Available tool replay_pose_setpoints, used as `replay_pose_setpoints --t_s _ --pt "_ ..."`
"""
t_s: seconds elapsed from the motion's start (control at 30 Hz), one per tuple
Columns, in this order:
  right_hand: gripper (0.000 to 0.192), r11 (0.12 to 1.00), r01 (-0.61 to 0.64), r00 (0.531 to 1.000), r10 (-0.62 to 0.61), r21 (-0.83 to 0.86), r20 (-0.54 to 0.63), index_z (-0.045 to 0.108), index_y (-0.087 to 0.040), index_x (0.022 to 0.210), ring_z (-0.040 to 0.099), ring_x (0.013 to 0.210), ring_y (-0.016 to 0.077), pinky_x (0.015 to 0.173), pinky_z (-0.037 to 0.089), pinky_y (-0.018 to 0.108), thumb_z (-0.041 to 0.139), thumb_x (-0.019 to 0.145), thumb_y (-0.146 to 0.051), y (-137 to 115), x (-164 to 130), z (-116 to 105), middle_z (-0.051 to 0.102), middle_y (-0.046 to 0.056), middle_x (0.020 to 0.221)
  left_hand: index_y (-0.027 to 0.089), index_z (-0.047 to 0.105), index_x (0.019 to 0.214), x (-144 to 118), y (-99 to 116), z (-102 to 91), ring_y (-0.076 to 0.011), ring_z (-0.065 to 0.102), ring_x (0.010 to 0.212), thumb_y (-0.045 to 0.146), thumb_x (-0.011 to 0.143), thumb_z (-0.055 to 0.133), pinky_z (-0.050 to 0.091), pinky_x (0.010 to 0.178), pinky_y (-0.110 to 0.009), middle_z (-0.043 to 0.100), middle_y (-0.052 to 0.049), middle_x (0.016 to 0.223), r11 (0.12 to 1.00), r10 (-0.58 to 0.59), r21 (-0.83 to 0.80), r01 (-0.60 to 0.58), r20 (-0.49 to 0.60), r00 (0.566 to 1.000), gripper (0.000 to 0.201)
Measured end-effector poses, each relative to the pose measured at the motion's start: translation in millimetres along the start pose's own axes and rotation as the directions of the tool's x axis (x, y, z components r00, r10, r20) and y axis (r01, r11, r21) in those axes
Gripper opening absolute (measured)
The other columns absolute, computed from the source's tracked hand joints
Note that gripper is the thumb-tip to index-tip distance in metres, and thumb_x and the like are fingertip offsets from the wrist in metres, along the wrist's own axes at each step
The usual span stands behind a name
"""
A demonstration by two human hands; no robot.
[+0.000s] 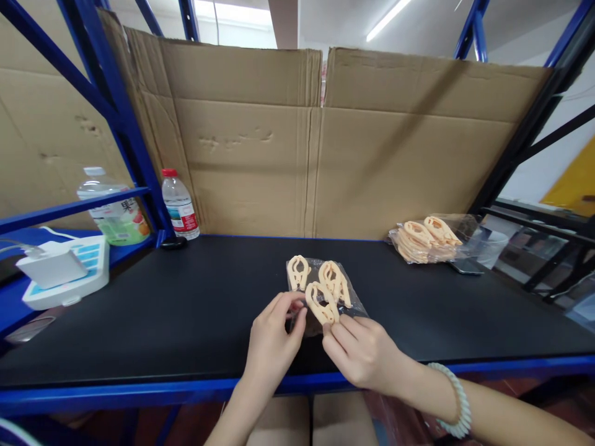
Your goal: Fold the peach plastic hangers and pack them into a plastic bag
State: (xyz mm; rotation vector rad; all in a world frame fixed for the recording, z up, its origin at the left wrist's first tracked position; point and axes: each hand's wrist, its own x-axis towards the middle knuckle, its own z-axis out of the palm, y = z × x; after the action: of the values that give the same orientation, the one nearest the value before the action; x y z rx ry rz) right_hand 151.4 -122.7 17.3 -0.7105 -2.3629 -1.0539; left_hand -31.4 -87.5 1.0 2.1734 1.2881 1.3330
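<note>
On the black table in front of me lies a clear plastic bag (357,302) with cream folding clothes hangers (332,277) on or in it; which of the two I cannot tell. My right hand (365,350) pinches the lower end of the nearest cream folding hanger (320,303), which is tilted over the bag. At the bag's left edge, my left hand (277,334) has its thumb and fingers curled around the thin film. Another folded hanger (298,272) rests at the bag's far left corner. The left fingertips are partly hidden.
At the right back sits a larger bag of cream hangers (425,240), with a phone-like dark slab (466,267) beside it. A red-capped bottle (180,207) stands at the left back. A white power strip (69,279) lies far left. Cardboard (246,148) walls the back.
</note>
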Motion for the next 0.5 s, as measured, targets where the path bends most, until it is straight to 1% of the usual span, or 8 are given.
replay_pose_setpoints --t_s 0.03,0.1,0.17,0.2,0.27,0.3,0.4,0.5 --pt "0.019 1.000 -0.001 1.000 0.001 0.007 0.006 0.059 -0.013 0.075 0.050 0.055 0.0165 0.048 0.031 0.029 0.044 0.086 -0.007 -0.3 -1.1 1.0 0.054 0.003 0.061 0.022 0.058 0.102 8.0 1.8 -6.3 -0.0156 0.063 0.082 0.022 0.086 0.047 0.054 0.071 -0.027 0.064 -0.003 0.092 1.000 0.002 -0.005 -0.002 0.020 1.000 0.020" --pt "0.019 1.000 0.005 1.000 -0.006 0.022 0.009 0.057 -0.014 0.073 0.049 0.054 0.0160 0.047 0.029 0.029 0.045 0.086 -0.006 -2.4 -2.5 3.5 0.054 0.003 0.061 0.021 0.058 0.103 33.6 5.7 -20.2 -0.0167 0.063 0.082 0.026 0.085 0.048 0.054 0.072 -0.029 0.065 -0.004 0.097 0.997 0.034 0.065 -0.037 0.050 0.998 0.021" --pt "0.019 0.999 0.011 1.000 -0.011 0.032 0.003 0.056 -0.015 0.073 0.049 0.054 0.0158 0.048 0.029 0.029 0.045 0.086 -0.007 -6.2 -2.8 5.9 0.054 0.003 0.061 0.019 0.061 0.101 68.4 7.0 -29.7 -0.0180 0.064 0.087 0.024 0.086 0.046 0.051 0.079 -0.030 0.067 -0.004 0.098 0.986 0.077 0.138 -0.093 0.120 0.990 0.022" --pt "0.019 0.999 0.013 1.000 -0.013 0.037 0.000 0.055 -0.015 0.073 0.050 0.055 0.0158 0.048 0.029 0.029 0.044 0.086 -0.007 -8.4 -2.6 7.0 0.054 0.003 0.062 0.018 0.062 0.101 86.9 5.5 -30.8 -0.0186 0.064 0.089 0.023 0.086 0.046 0.050 0.082 -0.031 0.068 -0.005 0.098 0.980 0.072 0.170 -0.102 0.174 0.982 0.023" --pt "0.018 0.999 0.011 1.000 -0.011 0.042 -0.005 0.055 -0.015 0.074 0.051 0.056 0.0160 0.048 0.029 0.029 0.044 0.086 -0.007 -13.0 -1.9 8.5 0.055 0.003 0.063 0.015 0.064 0.102 120.5 -2.9 -24.2 -0.0212 0.065 0.093 0.020 0.082 0.049 0.048 0.085 -0.031 0.070 -0.007 0.098 0.970 -0.005 0.230 -0.081 0.349 0.937 0.025" --pt "0.018 0.999 0.010 1.000 -0.009 0.043 -0.006 0.055 -0.015 0.074 0.051 0.057 0.0160 0.049 0.029 0.029 0.044 0.085 -0.007 -15.0 -1.6 9.0 0.055 0.003 0.063 0.014 0.066 0.098 133.6 -9.6 -17.3 -0.0225 0.065 0.093 0.019 0.079 0.053 0.048 0.085 -0.030 0.071 -0.008 0.098 0.969 -0.023 0.234 -0.078 0.402 0.916 0.023" --pt "0.018 0.999 0.009 1.000 -0.008 0.044 -0.020 0.054 -0.015 0.071 0.051 0.057 0.0162 0.049 0.028 0.029 0.045 0.084 -0.006 -18.5 -1.2 9.9 0.056 0.003 0.064 0.014 0.068 0.096 154.2 -35.3 8.4 -0.0227 0.064 0.099 0.016 0.072 0.059 0.046 0.087 -0.027 0.069 -0.009 0.108 0.973 -0.023 0.214 -0.087 0.464 0.886 0.026" --pt "0.019 0.999 0.004 1.000 -0.003 0.036 -0.030 0.053 -0.016 0.069 0.049 0.055 0.0161 0.049 0.027 0.029 0.045 0.084 -0.007 -17.7 -0.7 11.6 0.055 0.003 0.063 0.014 0.068 0.096 155.1 -59.0 25.0 -0.0222 0.064 0.099 0.014 0.072 0.055 0.046 0.089 -0.027 0.070 -0.009 0.106 0.975 -0.011 0.199 -0.096 0.478 0.878 0.027"
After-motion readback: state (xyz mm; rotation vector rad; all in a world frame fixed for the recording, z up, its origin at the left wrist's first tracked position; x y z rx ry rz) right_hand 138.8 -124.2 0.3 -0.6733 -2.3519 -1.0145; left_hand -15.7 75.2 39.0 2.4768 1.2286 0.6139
